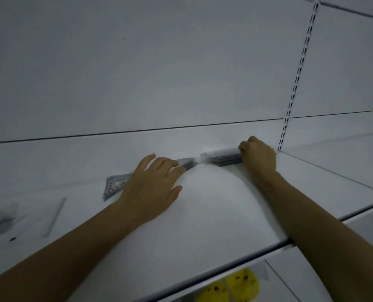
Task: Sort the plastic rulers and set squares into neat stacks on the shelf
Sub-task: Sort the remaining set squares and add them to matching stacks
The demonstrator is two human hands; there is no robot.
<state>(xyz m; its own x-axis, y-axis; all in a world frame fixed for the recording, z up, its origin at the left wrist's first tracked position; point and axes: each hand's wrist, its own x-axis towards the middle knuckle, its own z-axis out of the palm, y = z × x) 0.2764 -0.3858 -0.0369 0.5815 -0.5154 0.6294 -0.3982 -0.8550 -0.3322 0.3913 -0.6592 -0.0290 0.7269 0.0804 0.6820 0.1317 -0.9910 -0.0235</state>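
Observation:
A stack of clear plastic rulers [223,156] lies against the back of the white shelf [203,214]. My right hand [258,156] grips the stack's right end with curled fingers. My left hand [154,184] lies flat with straight fingers on a clear set square [113,185], fingertips touching another clear piece [187,163] near the stack's left end. A single clear ruler [54,215] lies at the left, and more clear pieces [0,216] sit at the far left edge, blurred.
The white back wall [159,73] rises right behind the stack. A slotted upright rail [296,79] stands at the right, just past my right hand. Yellow duck-faced items [231,286] lie on the shelf below. The shelf's front edge [235,261] runs under my forearms.

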